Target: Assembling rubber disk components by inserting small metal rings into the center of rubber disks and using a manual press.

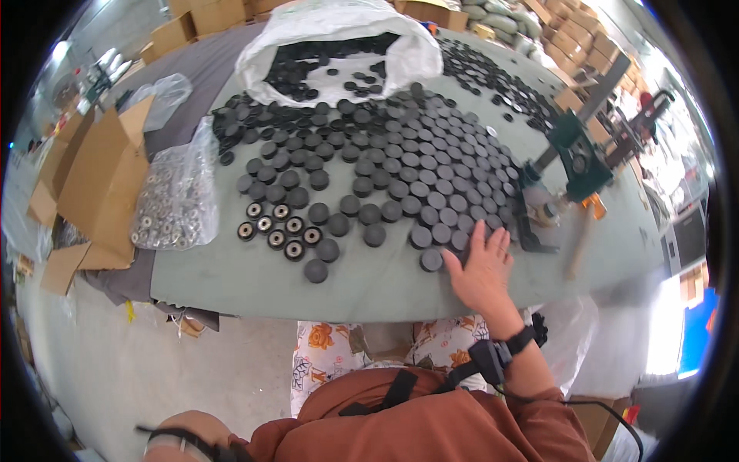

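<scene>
My right hand (483, 268) lies flat on the grey-green tabletop, fingers apart, at the near edge of a field of round black caps (441, 234). Its fingertips touch or overlap the nearest caps, and its thumb is beside a single cap (432, 260). Left of centre, several black caps with metal rings set in them (294, 250) lie face up in a small group. Loose caps (327, 249) are scattered between that group and the denser field. Of my left arm only a strapped part shows at the bottom left; the left hand is out of sight.
A white sack (346, 21) spills black caps at the back. On the left are a clear bag of metal rings (175, 196) and an open cardboard box (108, 181). A green hand press (577, 158) stands at the right, near a wooden-handled tool (580, 245).
</scene>
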`<state>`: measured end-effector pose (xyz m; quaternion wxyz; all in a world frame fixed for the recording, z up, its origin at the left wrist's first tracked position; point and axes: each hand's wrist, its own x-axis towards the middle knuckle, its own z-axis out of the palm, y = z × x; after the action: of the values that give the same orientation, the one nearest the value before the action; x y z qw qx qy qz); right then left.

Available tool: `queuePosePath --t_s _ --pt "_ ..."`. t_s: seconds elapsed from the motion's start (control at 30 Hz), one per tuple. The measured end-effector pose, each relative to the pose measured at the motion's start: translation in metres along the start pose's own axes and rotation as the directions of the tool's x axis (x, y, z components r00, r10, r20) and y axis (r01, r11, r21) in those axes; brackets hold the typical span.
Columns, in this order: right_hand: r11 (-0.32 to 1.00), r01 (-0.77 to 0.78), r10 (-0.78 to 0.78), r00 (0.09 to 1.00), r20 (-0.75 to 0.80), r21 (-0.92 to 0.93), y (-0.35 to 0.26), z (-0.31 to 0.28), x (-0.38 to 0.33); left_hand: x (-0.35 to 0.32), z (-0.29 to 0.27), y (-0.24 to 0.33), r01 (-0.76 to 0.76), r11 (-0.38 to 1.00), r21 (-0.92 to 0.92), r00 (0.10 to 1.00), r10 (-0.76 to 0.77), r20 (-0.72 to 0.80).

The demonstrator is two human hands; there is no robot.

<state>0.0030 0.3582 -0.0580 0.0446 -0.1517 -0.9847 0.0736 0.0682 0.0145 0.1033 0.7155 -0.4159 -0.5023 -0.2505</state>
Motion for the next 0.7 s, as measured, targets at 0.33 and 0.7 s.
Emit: queuePosePath --t_s 0.33,0.7 --pt "0.925 0.379 -0.379 0.924 -0.052 -0.004 -0.023 -0.078 0.059 -0.172 -0.002 -0.091 0.754 0.511 0.412 0.146 -0.742 0.654" --pt "0.793 0.539 -0.491 0.841 -0.226 0.284 -0.106 -0.036 0.296 -0.22 0.083 -0.226 0.841 -0.469 -0.272 -0.236 -0.769 0.595"
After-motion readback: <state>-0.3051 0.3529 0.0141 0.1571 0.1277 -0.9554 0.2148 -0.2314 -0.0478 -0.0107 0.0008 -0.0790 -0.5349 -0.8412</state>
